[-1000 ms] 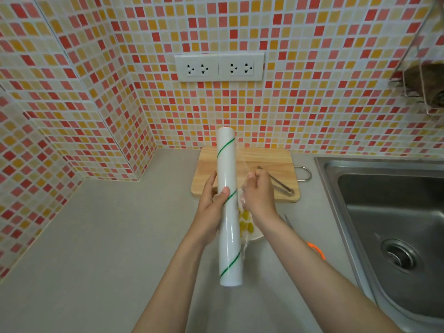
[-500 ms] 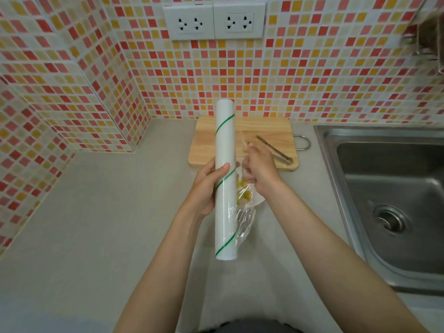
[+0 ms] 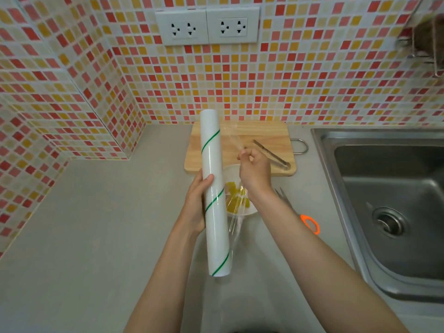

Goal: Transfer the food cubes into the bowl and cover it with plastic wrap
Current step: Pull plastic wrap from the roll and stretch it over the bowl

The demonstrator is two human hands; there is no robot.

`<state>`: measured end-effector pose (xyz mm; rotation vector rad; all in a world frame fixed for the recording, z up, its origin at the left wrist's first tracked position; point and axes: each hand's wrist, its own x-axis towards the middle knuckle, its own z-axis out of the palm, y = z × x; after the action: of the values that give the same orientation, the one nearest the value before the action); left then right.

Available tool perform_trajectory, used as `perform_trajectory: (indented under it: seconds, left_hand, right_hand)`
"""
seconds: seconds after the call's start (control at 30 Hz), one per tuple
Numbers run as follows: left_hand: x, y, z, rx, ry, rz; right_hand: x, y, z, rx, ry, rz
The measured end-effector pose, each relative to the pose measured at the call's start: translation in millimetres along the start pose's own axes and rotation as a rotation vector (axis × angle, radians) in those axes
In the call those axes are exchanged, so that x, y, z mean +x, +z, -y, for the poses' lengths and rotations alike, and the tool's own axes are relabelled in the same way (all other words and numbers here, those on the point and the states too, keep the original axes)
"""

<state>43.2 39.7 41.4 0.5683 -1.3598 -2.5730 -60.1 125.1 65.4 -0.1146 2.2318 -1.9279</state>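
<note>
I see a grey bench point(image 3: 84, 224) under a mosaic-tiled wall point(image 3: 312, 80), with a steel sink point(image 3: 384, 200) at its right edge. A wooden cutting board point(image 3: 264, 133) with tongs point(image 3: 271, 155) sits at the back edge; scissors point(image 3: 310, 223) lie near the sink. My left hand point(image 3: 197, 203) grips the plastic wrap roll point(image 3: 215, 188); my right hand point(image 3: 254, 171) pinches the film point(image 3: 236, 212) over the bowl point(image 3: 249, 211) of yellow food cubes point(image 3: 231, 198).
</note>
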Motion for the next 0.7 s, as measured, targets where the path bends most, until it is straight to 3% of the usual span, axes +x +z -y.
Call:
perform_trajectory:
  seconds: [0.13,0.3,0.53,0.7]
  left_hand:
    - [7,-8,-6,0.213,-0.053,-0.087]
    - [11,-10,-14,0.42,-0.025,-0.116]
    - [11,-1,-10,0.301,-0.088,-0.128]
    - [12,-12,-9,0.327,-0.001,-0.174]
  right_hand:
    - [-3,-10,0,-0.129,-0.196,-0.089]
    - [-3,-26,-8,-0.267,-0.214,-0.112]
    - [4,-36,-17,-0.396,-0.149,-0.132]
    - [9,-43,-25,-0.452,-0.128,-0.136]
